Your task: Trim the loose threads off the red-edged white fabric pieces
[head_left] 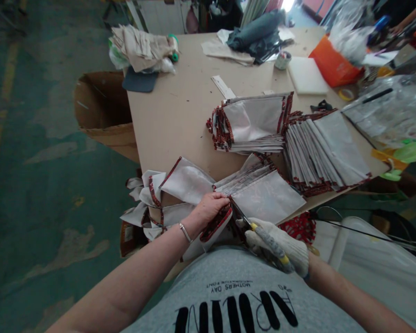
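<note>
The left hand, bare and wearing a bracelet, pinches the edge of a red-trimmed pale piece between thumb and fingers, just in front of the person's grey shirt at the near edge of the table. The right hand, in a white glove, is closed around the scissors, whose dark blades point to the pinched edge; whether they touch it is hard to tell. Beyond the hands lies a fanned pile, with a folded stack and a leaning row of similar pieces farther back
</note>
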`<state>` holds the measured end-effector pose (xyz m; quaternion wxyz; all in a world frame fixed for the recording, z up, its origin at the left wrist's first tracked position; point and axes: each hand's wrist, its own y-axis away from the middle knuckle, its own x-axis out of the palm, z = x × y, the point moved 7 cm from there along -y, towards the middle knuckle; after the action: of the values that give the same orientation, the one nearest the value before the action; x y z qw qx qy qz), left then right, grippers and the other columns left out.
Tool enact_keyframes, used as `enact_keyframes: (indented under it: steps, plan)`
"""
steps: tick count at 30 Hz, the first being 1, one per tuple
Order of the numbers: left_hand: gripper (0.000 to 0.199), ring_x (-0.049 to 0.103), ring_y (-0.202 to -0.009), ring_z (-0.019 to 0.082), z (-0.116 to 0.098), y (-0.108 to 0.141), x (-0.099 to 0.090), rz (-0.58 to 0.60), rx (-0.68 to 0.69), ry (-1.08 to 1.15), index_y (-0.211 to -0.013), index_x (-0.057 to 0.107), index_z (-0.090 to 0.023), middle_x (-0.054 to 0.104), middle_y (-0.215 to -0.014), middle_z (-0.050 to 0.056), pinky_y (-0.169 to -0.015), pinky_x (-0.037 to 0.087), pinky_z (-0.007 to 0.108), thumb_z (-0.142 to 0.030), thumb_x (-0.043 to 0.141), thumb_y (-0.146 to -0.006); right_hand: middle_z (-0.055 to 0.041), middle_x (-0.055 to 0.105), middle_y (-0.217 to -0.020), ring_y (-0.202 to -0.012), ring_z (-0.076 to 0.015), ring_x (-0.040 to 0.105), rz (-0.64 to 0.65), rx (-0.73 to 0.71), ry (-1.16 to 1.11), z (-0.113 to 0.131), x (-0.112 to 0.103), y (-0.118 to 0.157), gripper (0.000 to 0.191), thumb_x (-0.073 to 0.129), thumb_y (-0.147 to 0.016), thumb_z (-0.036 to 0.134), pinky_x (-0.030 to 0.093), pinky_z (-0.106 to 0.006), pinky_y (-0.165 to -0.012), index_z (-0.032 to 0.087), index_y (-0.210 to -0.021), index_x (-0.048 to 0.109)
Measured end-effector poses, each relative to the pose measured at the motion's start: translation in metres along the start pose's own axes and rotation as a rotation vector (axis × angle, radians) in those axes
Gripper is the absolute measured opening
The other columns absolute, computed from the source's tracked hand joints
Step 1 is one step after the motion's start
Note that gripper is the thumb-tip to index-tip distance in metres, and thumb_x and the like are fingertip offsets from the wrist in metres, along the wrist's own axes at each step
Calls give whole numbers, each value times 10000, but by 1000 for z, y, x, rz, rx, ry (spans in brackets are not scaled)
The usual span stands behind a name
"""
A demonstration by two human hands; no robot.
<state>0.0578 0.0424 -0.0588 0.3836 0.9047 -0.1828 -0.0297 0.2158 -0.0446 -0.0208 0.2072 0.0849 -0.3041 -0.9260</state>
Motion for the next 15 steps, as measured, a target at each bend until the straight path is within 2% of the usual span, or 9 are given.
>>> enact_keyframes:
  steps: [3, 6, 8, 11, 15]
  plan:
    - [106, 435, -462, 94, -1, 1, 2, 3, -6, -2, -642, 609, -163, 546, -525, -38, -490, 305, 236, -255, 627, -691, -59, 677, -885, -779, -228, 620, 38, 1, 66, 2, 2, 1, 364, 664, -851, 513, 542, -343, -707, 200, -1035, 689]
    - [96, 435, -464, 95, -2, 1, 4, 11, -5, -16, -637, 606, -162, 546, -522, -38, -488, 302, 236, -243, 621, -686, -71, 677, -914, -740, -211, 610, 28, 31, 84, -3, 2, -3, 414, 622, -884, 520, 523, -322, -647, 182, -1122, 656]
    - [93, 435, -468, 97, -2, 1, 5, 19, 3, -21, -631, 608, -162, 545, -522, -36, -489, 301, 236, -239, 614, -682, -72, 677, -934, -764, -209, 606, 10, 28, 95, -9, 3, -10, 445, 608, -896, 524, 515, -322, -675, 172, -1164, 635]
    - [101, 433, -475, 98, -2, 2, 6, 26, 21, -33, -621, 611, -161, 540, -524, -35, -491, 303, 239, -246, 611, -676, -58, 668, -945, -866, -224, 594, -16, -15, 113, -15, 5, -21, 475, 631, -871, 566, 500, -342, -791, 169, -1132, 636]
    - [103, 429, -471, 99, -1, 4, 6, 22, 3, -30, -631, 608, -163, 538, -521, -37, -487, 294, 240, -255, 604, -677, -44, 666, -931, -813, -205, 565, -58, -37, 111, -18, 8, -30, 494, 619, -864, 600, 479, -325, -751, 177, -1119, 640]
